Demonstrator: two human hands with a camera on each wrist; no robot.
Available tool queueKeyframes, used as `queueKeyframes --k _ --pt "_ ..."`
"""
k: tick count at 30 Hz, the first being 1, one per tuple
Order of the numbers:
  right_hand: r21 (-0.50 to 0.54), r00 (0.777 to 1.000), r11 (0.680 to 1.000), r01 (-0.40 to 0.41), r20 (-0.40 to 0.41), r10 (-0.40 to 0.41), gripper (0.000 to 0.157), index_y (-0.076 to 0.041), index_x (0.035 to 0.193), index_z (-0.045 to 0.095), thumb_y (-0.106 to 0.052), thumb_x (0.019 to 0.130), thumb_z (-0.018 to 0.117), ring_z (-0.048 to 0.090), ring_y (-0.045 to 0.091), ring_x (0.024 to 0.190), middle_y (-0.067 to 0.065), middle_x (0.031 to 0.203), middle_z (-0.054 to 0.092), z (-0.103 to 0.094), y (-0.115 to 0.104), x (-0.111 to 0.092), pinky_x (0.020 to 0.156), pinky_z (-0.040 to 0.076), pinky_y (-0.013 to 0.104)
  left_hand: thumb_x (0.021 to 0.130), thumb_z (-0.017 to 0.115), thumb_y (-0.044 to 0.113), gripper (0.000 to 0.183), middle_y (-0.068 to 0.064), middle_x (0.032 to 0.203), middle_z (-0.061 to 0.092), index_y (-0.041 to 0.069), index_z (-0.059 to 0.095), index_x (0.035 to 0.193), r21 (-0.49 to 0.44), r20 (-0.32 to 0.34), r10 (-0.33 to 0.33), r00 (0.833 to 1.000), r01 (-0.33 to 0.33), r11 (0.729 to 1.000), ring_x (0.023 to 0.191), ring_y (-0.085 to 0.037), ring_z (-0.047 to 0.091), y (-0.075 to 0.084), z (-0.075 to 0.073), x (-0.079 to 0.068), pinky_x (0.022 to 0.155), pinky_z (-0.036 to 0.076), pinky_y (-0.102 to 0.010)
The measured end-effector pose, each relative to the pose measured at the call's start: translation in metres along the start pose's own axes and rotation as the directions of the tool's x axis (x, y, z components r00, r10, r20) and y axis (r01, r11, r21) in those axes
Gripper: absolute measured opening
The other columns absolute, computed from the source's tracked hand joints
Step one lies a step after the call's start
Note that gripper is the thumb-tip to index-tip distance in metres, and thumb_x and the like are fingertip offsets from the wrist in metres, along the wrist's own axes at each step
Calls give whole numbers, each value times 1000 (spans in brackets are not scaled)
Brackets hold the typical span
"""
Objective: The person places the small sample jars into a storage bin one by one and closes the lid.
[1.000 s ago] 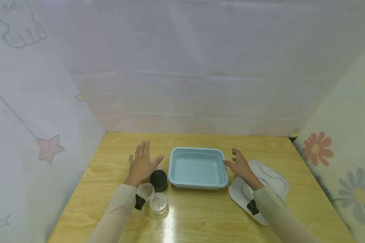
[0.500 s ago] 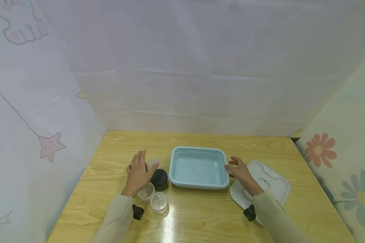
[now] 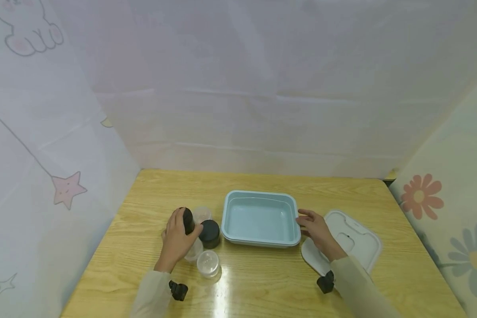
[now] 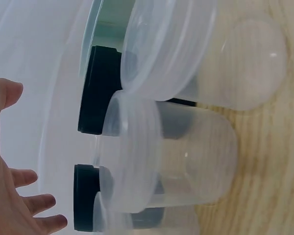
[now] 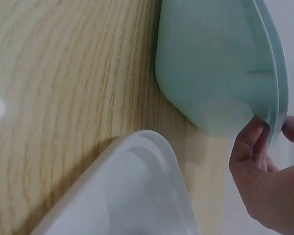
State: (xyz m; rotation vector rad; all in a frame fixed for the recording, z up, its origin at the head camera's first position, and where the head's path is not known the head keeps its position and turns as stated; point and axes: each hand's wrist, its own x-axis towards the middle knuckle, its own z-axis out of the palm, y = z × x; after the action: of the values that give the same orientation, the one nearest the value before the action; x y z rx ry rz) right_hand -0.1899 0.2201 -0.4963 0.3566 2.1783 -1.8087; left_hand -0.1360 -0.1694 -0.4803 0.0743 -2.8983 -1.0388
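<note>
My left hand (image 3: 175, 243) hovers over a group of jars, its thumb and fingers spread around a black-lidded jar (image 3: 188, 221). In the left wrist view a gap shows between those fingers and the black lids. A second black-lidded jar (image 3: 210, 234) stands just to the right. Clear plastic cups (image 3: 208, 264) cluster around both jars. My right hand (image 3: 319, 233) is at the right side of a light-blue rectangular plastic box (image 3: 261, 243). In the right wrist view, its thumb and fingers pinch the box's rim (image 5: 280, 100) from either side.
A white lid (image 3: 363, 243) lies flat on the wooden table (image 3: 262, 287), right of the box and partly under my right forearm. Patterned cloth (image 3: 238, 119) stands behind the table and on both sides.
My left hand has come back and down among the jars, bringing a black lid into view. My right hand has lowered onto the box's right rim.
</note>
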Motion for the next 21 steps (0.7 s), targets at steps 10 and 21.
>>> queueKeyframes --k 10,21 --pt "5 998 998 -55 -10 55 46 -1 131 39 -20 90 51 57 10 81 9 109 56 4 -3 0 70 49 27 83 55 48 78 -18 145 16 8 20 140 -79 -41 -61 997 58 995 131 -39 16 -8 6 -16 93 15 -64" --pt "59 999 997 -40 -11 40 44 0 129 39 -19 91 49 55 10 75 -1 93 57 5 2 -1 61 47 24 83 61 29 67 -20 139 24 3 28 134 -171 -148 -128 981 102 980 126 -40 22 -20 13 -33 92 20 -61"
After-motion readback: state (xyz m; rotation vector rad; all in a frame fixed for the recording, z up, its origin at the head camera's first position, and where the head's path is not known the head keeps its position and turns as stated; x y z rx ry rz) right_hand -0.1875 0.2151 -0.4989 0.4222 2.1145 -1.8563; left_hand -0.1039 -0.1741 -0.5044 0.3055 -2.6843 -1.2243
